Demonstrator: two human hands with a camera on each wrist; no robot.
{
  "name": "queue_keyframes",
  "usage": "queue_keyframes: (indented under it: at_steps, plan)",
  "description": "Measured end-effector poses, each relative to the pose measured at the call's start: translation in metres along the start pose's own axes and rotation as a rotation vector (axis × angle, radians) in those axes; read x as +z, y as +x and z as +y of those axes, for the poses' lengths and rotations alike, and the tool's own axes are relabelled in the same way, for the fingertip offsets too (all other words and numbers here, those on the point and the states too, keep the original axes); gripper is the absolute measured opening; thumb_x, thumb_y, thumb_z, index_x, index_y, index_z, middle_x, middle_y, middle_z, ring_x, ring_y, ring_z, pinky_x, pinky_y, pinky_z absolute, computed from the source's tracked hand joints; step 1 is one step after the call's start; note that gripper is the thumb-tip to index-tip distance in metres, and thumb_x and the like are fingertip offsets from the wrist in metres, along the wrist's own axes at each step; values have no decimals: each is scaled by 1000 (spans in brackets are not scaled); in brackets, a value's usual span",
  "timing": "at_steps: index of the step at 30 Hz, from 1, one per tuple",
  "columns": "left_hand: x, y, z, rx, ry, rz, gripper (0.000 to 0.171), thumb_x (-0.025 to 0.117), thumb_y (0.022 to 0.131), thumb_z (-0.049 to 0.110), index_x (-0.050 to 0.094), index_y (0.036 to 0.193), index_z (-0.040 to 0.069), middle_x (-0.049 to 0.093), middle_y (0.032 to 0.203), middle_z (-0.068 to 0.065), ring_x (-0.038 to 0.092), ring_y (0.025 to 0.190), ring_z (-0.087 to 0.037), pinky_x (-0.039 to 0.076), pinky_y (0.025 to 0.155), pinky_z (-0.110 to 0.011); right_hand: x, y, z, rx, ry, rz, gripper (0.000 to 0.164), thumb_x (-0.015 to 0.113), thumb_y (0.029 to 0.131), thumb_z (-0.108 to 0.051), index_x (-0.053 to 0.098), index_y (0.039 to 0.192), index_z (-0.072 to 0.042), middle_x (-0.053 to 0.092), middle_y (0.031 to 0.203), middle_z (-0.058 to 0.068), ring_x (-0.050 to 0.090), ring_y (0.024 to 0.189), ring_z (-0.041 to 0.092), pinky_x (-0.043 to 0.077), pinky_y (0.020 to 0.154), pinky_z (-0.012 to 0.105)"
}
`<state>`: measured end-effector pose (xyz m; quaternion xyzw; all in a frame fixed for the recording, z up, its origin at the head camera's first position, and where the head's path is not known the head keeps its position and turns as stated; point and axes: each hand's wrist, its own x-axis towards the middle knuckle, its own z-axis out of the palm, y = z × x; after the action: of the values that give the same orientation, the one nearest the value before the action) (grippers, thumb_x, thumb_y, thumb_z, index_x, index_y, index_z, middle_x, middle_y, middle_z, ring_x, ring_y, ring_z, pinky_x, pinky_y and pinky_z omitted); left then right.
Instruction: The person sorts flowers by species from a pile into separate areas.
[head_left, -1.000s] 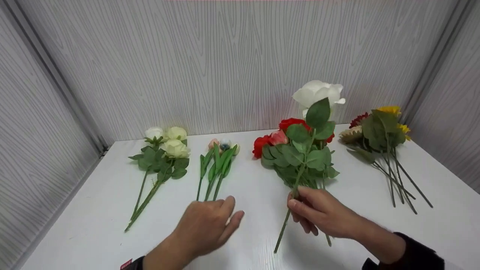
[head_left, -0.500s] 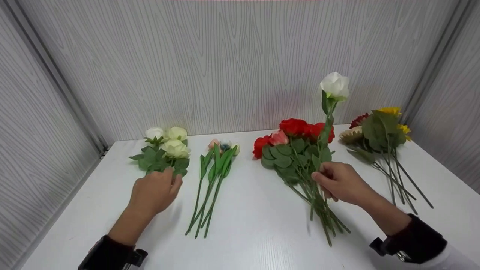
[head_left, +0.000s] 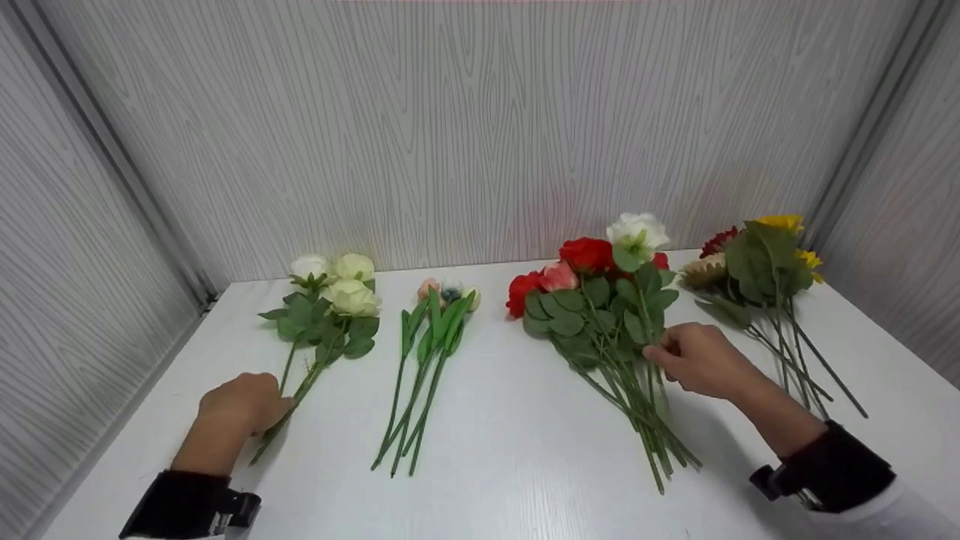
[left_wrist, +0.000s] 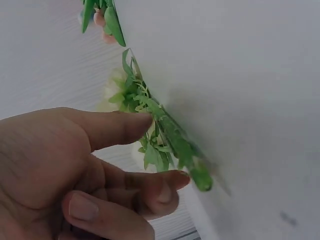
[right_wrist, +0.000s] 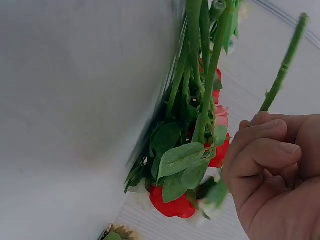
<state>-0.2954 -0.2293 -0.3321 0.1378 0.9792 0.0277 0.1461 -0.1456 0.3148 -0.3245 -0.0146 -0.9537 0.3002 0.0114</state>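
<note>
Upright above the bunch of red and pink flowers [head_left: 589,255], a white rose [head_left: 636,232] is held by its stem in my right hand [head_left: 701,360]. The right wrist view shows the curled fingers pinching that green stem [right_wrist: 285,65], its cut end sticking out beyond them. At the left, my left hand [head_left: 244,405] has come to the lower stems of the white and cream roses [head_left: 352,296] lying on the table. Seen from the left wrist, thumb [left_wrist: 127,125] and index finger stand apart at the stems [left_wrist: 175,137]; they are not closed round them.
Between the hands lies a bunch of tulips [head_left: 439,330] with green leaves. Sunflowers and other blooms [head_left: 772,255] lie at the far right. All rest on a white table [head_left: 510,450] backed by a grey wood-grain panel [head_left: 465,135], with side panels left and right.
My left hand has swung left from in front of the tulips to the cream rose stems. My right hand has moved up and right, bringing the white rose over the red bunch, its head now lower.
</note>
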Motion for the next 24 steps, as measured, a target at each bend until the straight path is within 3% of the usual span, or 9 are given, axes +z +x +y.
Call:
queue_keyframes:
  at_steps: [3,7,10,13,19,24]
  plan:
    - [1,0,0,33,-23,-53,32,51,101,22,61,96,-7,60,72,-10,58,65,-23,50,65,-41,1,0,2,12,-9,-56,28,60,99,-27,65,90,-1,64,71,9,59,57,17,46,54,33]
    - [1,-1,1,47,-82,-74,21,47,96,13,58,88,-3,54,73,-9,52,64,-22,45,59,-36,3,-2,2,22,-9,-116,30,64,97,-29,67,101,1,65,74,10,61,58,20,49,53,34]
    - [3,-1,3,53,-111,-78,16,45,89,12,55,80,3,52,68,-7,49,60,-21,40,54,-33,5,-3,2,24,-21,-157,30,65,96,-29,66,105,0,64,71,8,59,54,18,48,53,34]
    - [5,1,7,90,-120,-51,22,46,92,19,55,78,5,53,69,-6,49,61,-21,40,55,-34,7,-4,1,15,-40,-188,28,67,95,-27,65,104,-1,62,68,6,57,51,16,47,55,34]
    - [6,8,21,175,-92,162,36,39,99,26,55,73,7,57,71,-8,53,62,-23,42,56,-39,6,-5,-1,-1,-47,-189,23,68,94,-26,63,97,-3,61,69,6,57,53,16,46,55,34]
    - [5,8,32,162,-94,362,42,35,99,23,46,59,13,48,57,-4,46,51,-20,35,45,-36,5,-5,-4,-10,-51,-172,23,68,94,-26,62,95,-4,63,74,7,58,56,15,47,55,34]
